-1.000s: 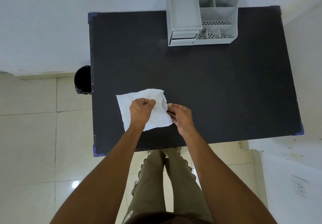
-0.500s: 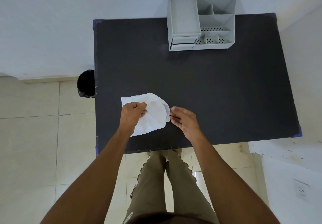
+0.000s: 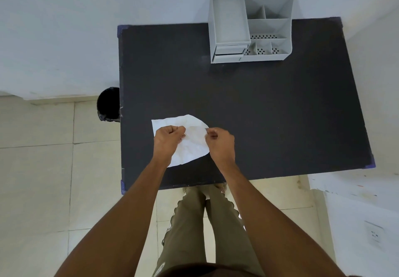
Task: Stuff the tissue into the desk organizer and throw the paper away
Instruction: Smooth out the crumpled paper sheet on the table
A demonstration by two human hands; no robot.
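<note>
Since half a second back, both fists closed tighter on the sheet [image 3: 190,145]; its right edge curled up. It sits near-left on the tabletop [image 3: 269,115], partly lifted. Left hand [image 3: 169,139] pinches the left-middle, right hand [image 3: 220,143] pinches the right edge. Can't tell if this is tissue or paper, so I risk sending it the wrong way: desk organizer [image 3: 250,28] is far right, bin [image 3: 108,104] off the left edge. Pulling apart could tear it; a loose wad may spring out of a compartment.
</note>
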